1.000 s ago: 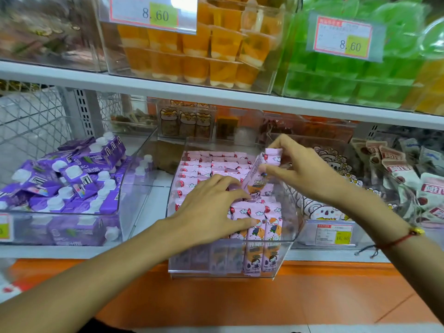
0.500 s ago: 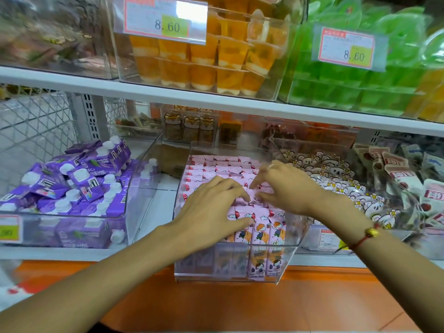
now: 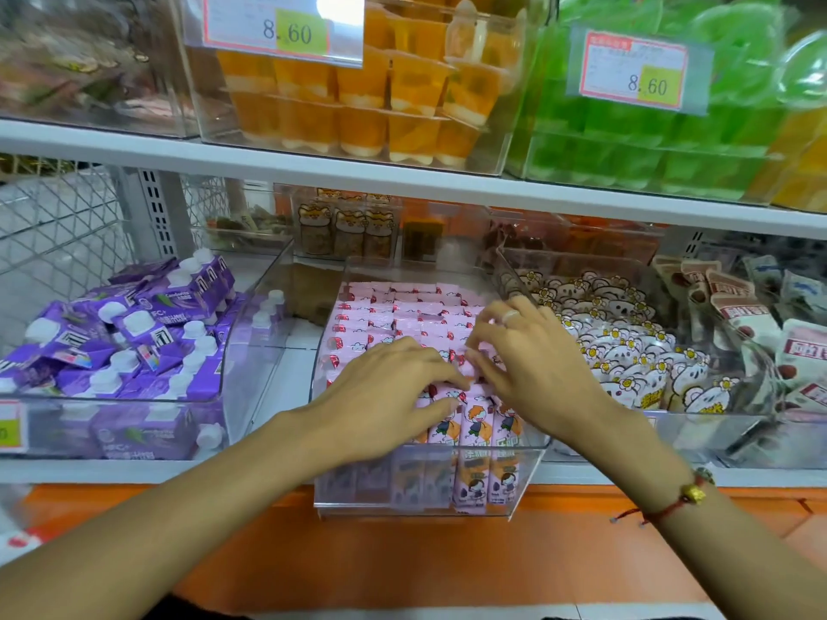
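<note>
Evidently, pink packs [image 3: 402,308] are being squared up in a clear bin [image 3: 526,476]; only the head view is offered.

In that view the left hand [image 3: 385,396] is laid palm down on the packs. Its fingers are slightly bent and spread, and the thumb is stretched toward 3 o'clock across the front row. The right hand [image 3: 537,364] is arched over the same rows, its fingertips [image 3: 476,351] pushed down among the pack tops. Whether a pack is pinched there cannot be told. The two hands are nearly touching at the fingertips.

The step is judged to be the seating of a pack into its row. It is done well if the neighbouring packs are held back by the left hand while a gap is opened. The pack is then pressed straight down until its top is level with the others, with the printed faces left turned one way. Force should be kept light, since the packs look soft and easily creased.

The packs are stood in tight rows in the bin, directly beneath both hands and stretching away toward 12 o'clock. Purple cartons [image 3: 134,324] are found at 9 o'clock of the hands, and flower-print bags [image 3: 626,351] at 3 o'clock.
</note>
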Tool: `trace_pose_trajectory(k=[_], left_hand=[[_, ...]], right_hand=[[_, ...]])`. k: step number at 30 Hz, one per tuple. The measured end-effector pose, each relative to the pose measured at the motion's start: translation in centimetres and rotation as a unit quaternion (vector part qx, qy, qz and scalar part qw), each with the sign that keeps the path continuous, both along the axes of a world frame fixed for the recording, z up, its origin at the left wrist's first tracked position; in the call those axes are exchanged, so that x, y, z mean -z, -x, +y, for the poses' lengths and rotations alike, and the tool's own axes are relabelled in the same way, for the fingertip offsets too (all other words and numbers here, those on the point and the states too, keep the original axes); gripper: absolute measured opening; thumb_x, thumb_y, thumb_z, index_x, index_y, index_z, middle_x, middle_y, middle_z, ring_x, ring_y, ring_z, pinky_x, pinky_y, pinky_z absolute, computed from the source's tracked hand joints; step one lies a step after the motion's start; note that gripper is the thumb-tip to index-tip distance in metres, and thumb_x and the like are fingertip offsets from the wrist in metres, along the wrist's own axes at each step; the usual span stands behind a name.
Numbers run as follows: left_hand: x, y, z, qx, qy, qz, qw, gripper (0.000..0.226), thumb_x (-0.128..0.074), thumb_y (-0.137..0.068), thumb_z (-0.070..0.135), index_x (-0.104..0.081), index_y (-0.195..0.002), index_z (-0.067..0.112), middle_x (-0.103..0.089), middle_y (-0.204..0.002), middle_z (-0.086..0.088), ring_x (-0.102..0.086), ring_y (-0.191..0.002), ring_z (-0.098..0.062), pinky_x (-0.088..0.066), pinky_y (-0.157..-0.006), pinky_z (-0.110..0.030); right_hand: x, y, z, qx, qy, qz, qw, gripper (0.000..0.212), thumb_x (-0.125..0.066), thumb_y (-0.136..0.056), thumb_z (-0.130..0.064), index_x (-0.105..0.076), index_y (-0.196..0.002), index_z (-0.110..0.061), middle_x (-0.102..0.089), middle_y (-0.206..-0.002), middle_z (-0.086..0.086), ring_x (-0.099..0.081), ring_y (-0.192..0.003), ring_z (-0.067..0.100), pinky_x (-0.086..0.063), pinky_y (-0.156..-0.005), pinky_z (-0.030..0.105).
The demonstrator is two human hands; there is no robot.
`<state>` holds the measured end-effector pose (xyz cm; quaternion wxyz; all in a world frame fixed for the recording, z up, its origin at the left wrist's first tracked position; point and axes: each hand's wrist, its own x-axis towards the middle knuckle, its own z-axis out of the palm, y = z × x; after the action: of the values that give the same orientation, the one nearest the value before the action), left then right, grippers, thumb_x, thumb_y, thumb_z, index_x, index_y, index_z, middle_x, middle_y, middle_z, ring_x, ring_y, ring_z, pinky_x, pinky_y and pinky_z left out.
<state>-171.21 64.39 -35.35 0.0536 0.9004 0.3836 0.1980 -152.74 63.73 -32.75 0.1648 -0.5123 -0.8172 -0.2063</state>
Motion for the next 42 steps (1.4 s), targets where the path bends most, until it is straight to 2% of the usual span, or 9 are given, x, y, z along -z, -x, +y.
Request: trace_pose_trajectory(k=[6, 10, 13, 19, 24, 27, 33, 38, 42], left_hand=[[0.2, 0.1, 0.0, -0.007, 0.019, -0.036, 0.999, 0.028, -0.054, -0.093, 0.041, -0.060, -0.121, 0.037, -0.063, -0.110, 0.015, -0.049, -0.101, -0.007, -0.046, -0.085, -0.034], [-0.4, -0.1, 0.0, -0.047, 0.094, -0.249, 0.963, 0.015, -0.053, -0.096, 0.025, -0.059, -0.106, 0.034, -0.061, -0.100, 0.015, -0.059, -0.083, 0.000, -0.047, -0.074, -0.024], [-1.1, -0.3, -0.4, -0.078, 0.092, -0.368, 0.922, 0.012, -0.053, -0.093, 0.038, -0.053, -0.104, 0.033, -0.056, -0.098, 0.020, -0.054, -0.088, 0.005, -0.041, -0.070, -0.014], [-1.1, -0.7, -1.2, -0.074, -0.008, -0.288, 0.955, 0.045, -0.076, -0.072, 0.048, -0.050, -0.105, 0.032, -0.051, -0.105, 0.021, -0.046, -0.092, 0.002, -0.039, -0.076, -0.016], [-1.2, -0.4, -1.1, -0.067, -0.005, -0.285, 0.956, 0.033, -0.069, -0.078, 0.047, -0.053, -0.104, 0.034, -0.057, -0.106, 0.020, -0.053, -0.089, 0.002, -0.047, -0.074, -0.026], [-1.1, -0.4, -1.2, -0.056, 0.037, -0.289, 0.955, 0.030, -0.056, -0.088, 0.050, -0.054, -0.115, 0.038, -0.062, -0.109, 0.022, -0.060, -0.090, 0.002, -0.050, -0.078, -0.028], [-1.1, -0.4, -1.1, -0.051, 0.051, -0.289, 0.955, 0.038, -0.053, -0.096, 0.035, -0.051, -0.134, 0.033, -0.055, -0.131, 0.018, -0.050, -0.118, 0.000, -0.042, -0.100, -0.029], [-1.3, -0.6, -1.4, -0.038, 0.017, -0.284, 0.958, 0.053, -0.074, -0.078, 0.040, -0.054, -0.125, 0.031, -0.058, -0.121, 0.018, -0.053, -0.106, 0.001, -0.046, -0.090, -0.023], [-1.8, -0.6, -1.3, -0.011, 0.090, -0.345, 0.934, 0.039, -0.071, -0.084, 0.028, -0.060, -0.121, 0.029, -0.066, -0.110, 0.018, -0.062, -0.098, 0.001, -0.053, -0.083, -0.023]], right_hand=[[-1.5, -0.5, -1.1, -0.007, -0.120, 0.254, 0.960, 0.015, -0.053, -0.097, -0.020, -0.062, -0.101, -0.009, -0.069, -0.084, 0.005, -0.066, -0.075, 0.024, -0.050, -0.063, 0.038], [-2.6, -0.8, -1.6, -0.014, -0.167, 0.464, 0.870, 0.013, -0.051, -0.098, -0.021, -0.060, -0.097, -0.012, -0.062, -0.076, -0.010, -0.063, -0.071, 0.016, -0.050, -0.066, 0.031], [-2.3, -0.4, -1.6, -0.013, -0.087, 0.552, 0.829, 0.017, -0.052, -0.099, -0.024, -0.060, -0.093, -0.010, -0.064, -0.079, 0.001, -0.064, -0.076, 0.020, -0.051, -0.069, 0.030], [-1.3, 1.6, -1.9, -0.005, 0.046, 0.633, 0.773, 0.016, -0.054, -0.097, -0.024, -0.061, -0.091, -0.011, -0.067, -0.092, 0.016, -0.065, -0.089, 0.029, -0.052, -0.086, 0.050], [-1.6, 1.8, -2.2, -0.017, 0.096, 0.683, 0.724, 0.012, -0.056, -0.095, -0.022, -0.063, -0.095, -0.013, -0.066, -0.089, 0.003, -0.065, -0.090, 0.021, -0.057, -0.084, 0.039], [-1.5, 1.4, -2.2, -0.053, 0.185, 0.714, 0.673, 0.025, -0.057, -0.094, -0.025, -0.061, -0.116, -0.015, -0.067, -0.111, 0.002, -0.064, -0.104, 0.013, -0.053, -0.080, 0.024], [-1.2, 1.5, -2.3, -0.109, 0.223, 0.682, 0.688, 0.021, -0.058, -0.093, -0.018, -0.062, -0.113, -0.015, -0.071, -0.102, 0.001, -0.067, -0.093, 0.008, -0.054, -0.088, 0.027], [-0.9, 1.9, -2.5, -0.094, 0.137, 0.646, 0.745, 0.021, -0.070, -0.084, -0.026, -0.062, -0.102, -0.016, -0.071, -0.096, 0.003, -0.069, -0.092, 0.018, -0.056, -0.082, 0.032], [-1.5, 1.7, -2.8, -0.104, 0.148, 0.631, 0.754, 0.028, -0.067, -0.084, -0.033, -0.065, -0.108, -0.019, -0.072, -0.094, -0.006, -0.068, -0.086, 0.005, -0.055, -0.072, 0.019]])
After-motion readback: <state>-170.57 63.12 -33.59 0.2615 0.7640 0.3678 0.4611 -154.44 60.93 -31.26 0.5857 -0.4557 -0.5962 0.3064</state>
